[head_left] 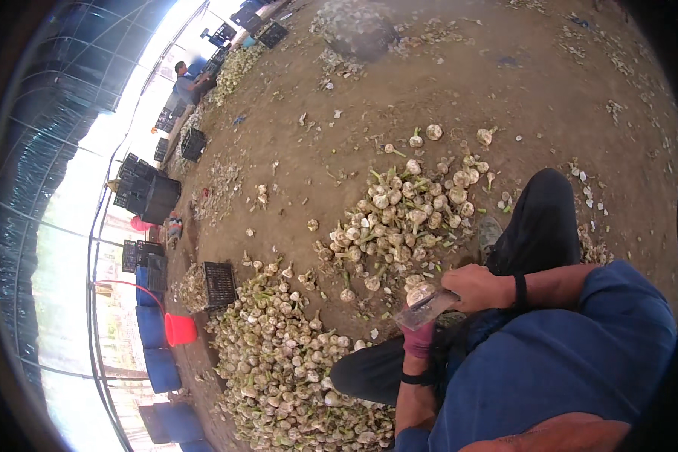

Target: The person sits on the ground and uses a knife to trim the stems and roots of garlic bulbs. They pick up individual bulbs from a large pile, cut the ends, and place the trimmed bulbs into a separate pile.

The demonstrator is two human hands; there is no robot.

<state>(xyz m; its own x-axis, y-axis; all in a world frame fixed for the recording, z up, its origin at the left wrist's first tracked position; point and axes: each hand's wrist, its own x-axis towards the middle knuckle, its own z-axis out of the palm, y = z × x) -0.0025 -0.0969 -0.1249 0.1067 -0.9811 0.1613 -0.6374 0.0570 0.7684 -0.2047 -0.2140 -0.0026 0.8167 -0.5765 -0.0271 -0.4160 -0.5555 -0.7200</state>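
Note:
My left hand (417,337), in a pinkish glove, is closed around a garlic bulb (419,292), partly hidden behind the blade. My right hand (471,287), bare, grips a knife with a broad, flat blade (427,309). The blade lies across the front of the bulb, over the gloved fingers. Just beyond my hands, between my bent knees, spreads a pile of garlic bulbs (395,218) with trimmed or short stalks. To the left of my left knee lies a much larger heap of garlic (286,369), many bulbs with green stalk ends.
A black plastic crate (219,285) stands at the large heap's far edge. Left of it are a red bucket (180,329) and blue barrels (160,369). More dark crates (147,188) line the left side, where another person (190,81) sits. Papery scraps litter the dirt floor (399,98).

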